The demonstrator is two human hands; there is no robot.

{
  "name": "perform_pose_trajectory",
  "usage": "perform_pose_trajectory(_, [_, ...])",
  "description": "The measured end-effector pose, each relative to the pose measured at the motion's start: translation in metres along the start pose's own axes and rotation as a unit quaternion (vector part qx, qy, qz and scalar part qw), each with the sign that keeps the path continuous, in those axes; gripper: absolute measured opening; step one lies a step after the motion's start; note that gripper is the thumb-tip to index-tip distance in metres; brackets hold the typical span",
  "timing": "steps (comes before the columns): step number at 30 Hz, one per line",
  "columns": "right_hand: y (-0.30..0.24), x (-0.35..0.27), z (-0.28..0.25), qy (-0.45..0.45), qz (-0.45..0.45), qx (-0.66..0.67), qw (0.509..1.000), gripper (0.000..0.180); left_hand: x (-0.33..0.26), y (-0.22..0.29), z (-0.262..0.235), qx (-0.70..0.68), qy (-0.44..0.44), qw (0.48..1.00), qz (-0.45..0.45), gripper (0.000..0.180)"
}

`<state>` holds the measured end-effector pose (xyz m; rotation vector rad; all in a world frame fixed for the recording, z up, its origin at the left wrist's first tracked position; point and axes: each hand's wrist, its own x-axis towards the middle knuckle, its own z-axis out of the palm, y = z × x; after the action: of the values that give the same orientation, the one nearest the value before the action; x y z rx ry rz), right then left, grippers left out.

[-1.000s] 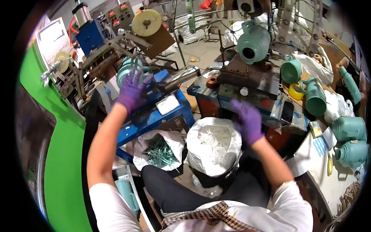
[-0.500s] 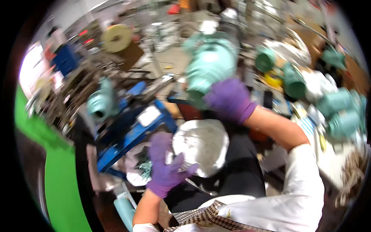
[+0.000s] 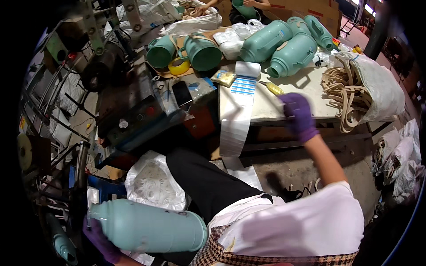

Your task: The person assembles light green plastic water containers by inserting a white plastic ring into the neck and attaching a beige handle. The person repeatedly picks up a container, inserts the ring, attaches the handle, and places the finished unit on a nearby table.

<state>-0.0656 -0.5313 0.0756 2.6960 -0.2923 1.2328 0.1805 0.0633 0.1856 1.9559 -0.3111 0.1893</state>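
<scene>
Across my lap lies a pale green thermos flask body (image 3: 153,226), on its side with its wide end toward my waist. My left hand (image 3: 101,243), in a purple glove, holds it at the narrower end; part of the fingers is hidden behind it. My right hand (image 3: 299,116), gloved in purple too, is over the near edge of the white table (image 3: 306,95) and smeared by motion. Close to its fingertips lies a yellow-handled tool (image 3: 274,88) with a thin shaft. Beside that, a strip of blue-and-white labels (image 3: 242,86) hangs over the edge.
Several green flask bodies (image 3: 266,41) lie at the back of the table. Beige straps (image 3: 348,95) spill from a white sack (image 3: 377,84) at right. A phone (image 3: 181,92) and yellow tape (image 3: 179,66) lie left. A bag of clear rings (image 3: 155,181) stands by my leg. Another person's hand (image 3: 202,9) is at the back.
The view has swung right toward the table. A green flask body, earlier raised in my right hand, is now in my left hand across my lap. My left hand was open before.
</scene>
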Motion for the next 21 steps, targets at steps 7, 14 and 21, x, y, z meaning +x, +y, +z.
perform_pose_trajectory(7, [0.233,-0.174,-0.098,-0.218,-0.028,-0.37,0.903,0.043,0.039,-0.085,0.065,-0.239,-0.048,0.957,-0.155,0.048])
perform_pose_trajectory(14, [0.301,-0.108,-0.08,-0.312,-0.111,-0.305,0.893,0.008,0.051,-0.081,0.104,-0.321,-0.148,0.922,-0.159,0.044])
perform_pose_trajectory(21, [0.331,-0.019,0.004,-0.18,0.404,-0.127,0.888,0.043,0.045,-0.08,0.09,-0.297,-0.087,0.931,-0.193,0.044])
